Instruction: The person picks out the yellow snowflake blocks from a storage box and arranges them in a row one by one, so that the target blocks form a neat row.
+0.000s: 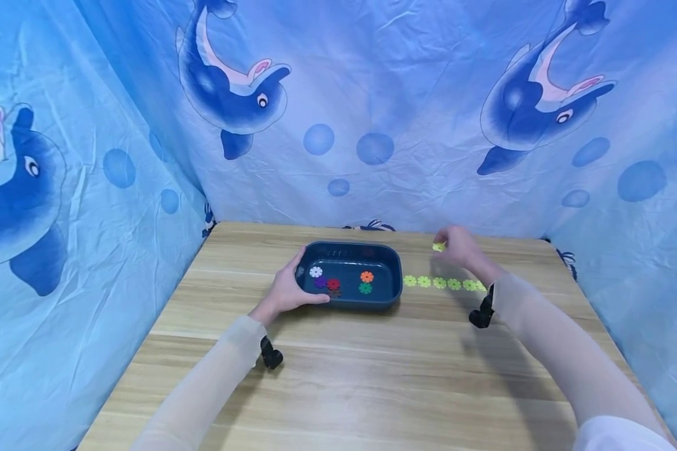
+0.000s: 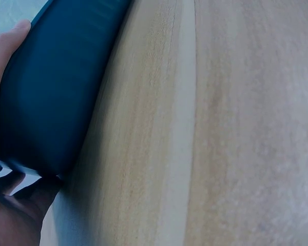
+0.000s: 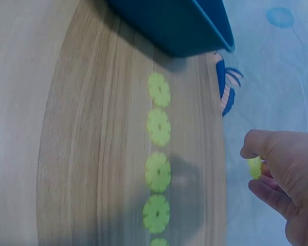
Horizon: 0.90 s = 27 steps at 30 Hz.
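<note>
A dark blue plastic basin (image 1: pixel 367 305) stands on the table, its left end gripped by my left hand (image 1: pixel 286 289), with the thumb along the front wall. Inside lie flower-shaped notched discs: white (image 1: pixel 316 272), purple (image 1: pixel 320 282), red (image 1: pixel 333 284), brown (image 1: pixel 335 293), orange (image 1: pixel 367 276) and green (image 1: pixel 365 288). To the right of the basin, my right hand (image 1: pixel 464 247) pinches a yellow-green flower disc (image 3: pixel 254 167) between thumb and fingers, above the table's far side. Several matching yellow-green discs (image 1: pixel 439 283) lie flat in a row from the basin's right side, partly hidden by my right wrist.
The wood-grain table (image 1: pixel 372 382) reaches to a blue dolphin-print curtain (image 1: pixel 429 188) at the back and both sides. Dark tassel-like printed shapes (image 1: pixel 375 225) show along the table's far edge. Small black devices (image 1: pixel 481 313) are strapped to both wrists.
</note>
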Each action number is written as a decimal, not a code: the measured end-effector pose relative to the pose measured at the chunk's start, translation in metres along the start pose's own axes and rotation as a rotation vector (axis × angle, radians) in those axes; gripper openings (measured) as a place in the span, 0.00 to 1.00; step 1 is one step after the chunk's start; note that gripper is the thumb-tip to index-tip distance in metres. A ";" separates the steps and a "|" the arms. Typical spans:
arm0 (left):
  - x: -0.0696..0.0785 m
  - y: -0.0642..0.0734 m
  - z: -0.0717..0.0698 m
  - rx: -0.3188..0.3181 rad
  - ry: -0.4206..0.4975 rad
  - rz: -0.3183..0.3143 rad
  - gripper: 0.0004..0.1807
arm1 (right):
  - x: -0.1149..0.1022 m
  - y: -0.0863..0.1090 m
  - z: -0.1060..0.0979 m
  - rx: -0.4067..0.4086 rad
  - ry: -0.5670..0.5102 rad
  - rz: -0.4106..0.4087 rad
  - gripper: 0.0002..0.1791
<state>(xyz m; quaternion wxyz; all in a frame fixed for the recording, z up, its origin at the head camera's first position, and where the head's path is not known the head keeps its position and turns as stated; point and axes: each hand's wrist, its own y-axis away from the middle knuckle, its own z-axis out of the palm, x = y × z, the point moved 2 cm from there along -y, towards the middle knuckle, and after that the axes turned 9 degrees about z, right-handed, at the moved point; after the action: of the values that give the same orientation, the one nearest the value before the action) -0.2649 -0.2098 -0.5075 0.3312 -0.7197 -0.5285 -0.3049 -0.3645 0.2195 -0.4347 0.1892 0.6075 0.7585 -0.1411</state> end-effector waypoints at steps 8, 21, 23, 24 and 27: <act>0.002 0.001 -0.001 0.006 0.015 0.001 0.78 | 0.021 0.009 -0.004 0.003 0.004 0.039 0.17; 0.005 -0.001 -0.001 0.005 0.023 0.005 0.79 | 0.059 0.030 -0.017 -0.043 -0.046 0.167 0.23; 0.005 -0.001 -0.001 0.004 0.022 0.006 0.79 | 0.065 0.032 -0.019 -0.039 -0.028 0.169 0.23; 0.005 -0.001 -0.001 0.005 0.023 0.004 0.79 | 0.069 0.033 -0.020 -0.039 -0.019 0.168 0.23; 0.005 -0.001 -0.001 0.002 0.026 -0.001 0.78 | 0.078 0.038 -0.024 -0.037 0.003 0.178 0.21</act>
<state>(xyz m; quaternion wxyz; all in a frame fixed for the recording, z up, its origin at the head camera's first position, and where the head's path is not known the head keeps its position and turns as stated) -0.2646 -0.2076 -0.5028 0.3387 -0.7150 -0.5248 -0.3139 -0.3456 0.3065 -0.4486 0.2108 0.6692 0.7042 -0.1087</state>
